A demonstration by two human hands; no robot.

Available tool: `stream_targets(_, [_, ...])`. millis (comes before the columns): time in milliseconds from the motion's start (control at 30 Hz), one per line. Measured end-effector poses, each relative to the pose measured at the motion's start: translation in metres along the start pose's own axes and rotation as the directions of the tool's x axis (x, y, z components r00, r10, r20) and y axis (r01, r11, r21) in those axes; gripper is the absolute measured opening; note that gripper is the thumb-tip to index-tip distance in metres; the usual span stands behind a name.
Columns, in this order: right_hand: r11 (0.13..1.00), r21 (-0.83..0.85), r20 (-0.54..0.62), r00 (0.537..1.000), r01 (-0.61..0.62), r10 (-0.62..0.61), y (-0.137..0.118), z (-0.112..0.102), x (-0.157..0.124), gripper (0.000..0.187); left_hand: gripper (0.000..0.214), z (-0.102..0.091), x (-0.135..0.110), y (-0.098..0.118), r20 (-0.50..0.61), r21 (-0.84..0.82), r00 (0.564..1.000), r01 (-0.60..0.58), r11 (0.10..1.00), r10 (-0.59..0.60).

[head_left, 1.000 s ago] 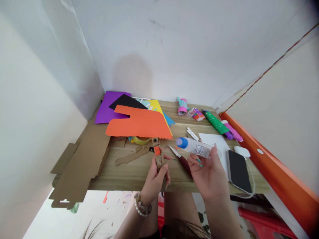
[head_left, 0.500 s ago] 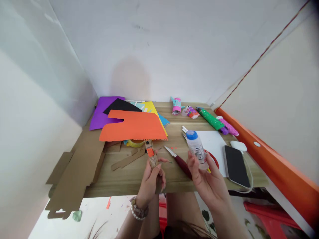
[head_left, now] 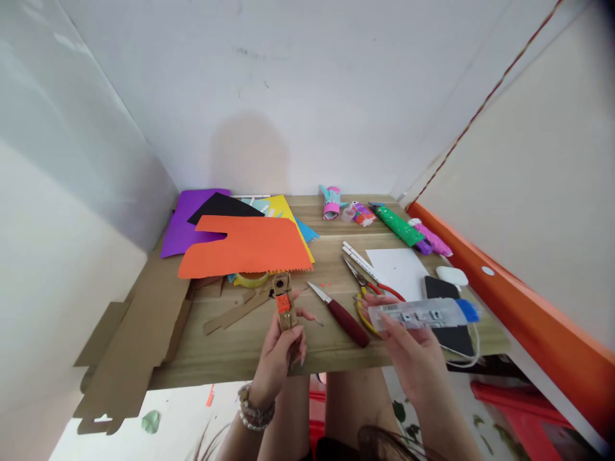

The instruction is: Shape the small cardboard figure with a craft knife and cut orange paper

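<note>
My left hand (head_left: 278, 349) is closed round a narrow brown cardboard strip (head_left: 282, 301) that stands upright and bears a small orange patch. My right hand (head_left: 413, 349) grips a clear glue bottle (head_left: 423, 314) with a blue cap, lying sideways with the cap pointing right, above the scissors (head_left: 372, 291) and the black phone (head_left: 444, 336). A knife with a dark red handle (head_left: 341, 315) lies on the wooden table (head_left: 250, 342) between my two hands.
Orange (head_left: 245, 246), purple, black and yellow paper sheets lie at the back left, over a roll of yellow tape (head_left: 250, 279). Brown cardboard (head_left: 139, 333) hangs off the left edge. White paper (head_left: 398, 269), decorated rolls (head_left: 331, 202) and green (head_left: 396, 225) and purple items sit at the back right.
My right hand has turned the glue bottle from cap-left through upright to cap-right and lowered it to the right. The scissors have come into sight. My left hand still holds the strip.
</note>
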State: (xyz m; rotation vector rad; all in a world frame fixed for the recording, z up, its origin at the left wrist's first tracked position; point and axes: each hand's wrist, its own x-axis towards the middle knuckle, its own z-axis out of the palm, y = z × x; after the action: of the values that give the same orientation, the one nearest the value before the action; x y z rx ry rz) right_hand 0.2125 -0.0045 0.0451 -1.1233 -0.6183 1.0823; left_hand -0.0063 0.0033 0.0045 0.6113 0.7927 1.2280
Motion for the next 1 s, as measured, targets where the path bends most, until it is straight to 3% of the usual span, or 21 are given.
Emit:
stream_targets(100, [0.951,-0.285,-0.092,0.984,0.122,-0.154,-0.008,-0.012,0.018,0.045,0.061,-0.002,-0.001,-0.001,0.017,0.053,1.0,-0.013,0.999,0.012])
stream_targets(233, [0.859,-0.468,-0.16,0.935,0.21,-0.315,-0.02,-0.021,0.047,0.053,0.058,-0.002,-0.002,0.0,0.034,0.109,0.999,-0.042,0.993,0.039])
stream_targets(367, [0.767,-0.599,-0.076,0.938,0.228,-0.337,-0.026,-0.023,0.091,0.059,0.054,-0.004,-0.001,-0.002,0.04,0.12,0.998,-0.044,0.992,0.039])
stream_targets(433, [0.668,-0.706,-0.031,0.932,0.235,-0.36,-0.025,-0.023,0.117,0.06,0.053,-0.005,-0.001,-0.004,0.039,0.119,0.999,-0.041,0.992,0.036])
stream_targets(600, [0.543,-0.809,-0.027,0.91,0.223,-0.413,-0.016,-0.021,0.166,0.061,0.062,-0.004,0.002,-0.005,0.018,0.106,1.0,-0.022,0.994,0.02])
stream_targets(733, [0.492,-0.847,-0.007,0.922,0.2,-0.387,-0.006,-0.021,0.178,0.057,0.064,-0.005,0.002,-0.005,0.024,0.112,1.0,-0.013,0.994,0.011])
stream_targets(1000, [0.433,-0.885,-0.001,0.93,0.17,-0.367,-0.004,-0.034,0.166,0.066,0.065,-0.004,-0.001,-0.005,0.029,0.119,1.0,-0.015,0.993,0.011])
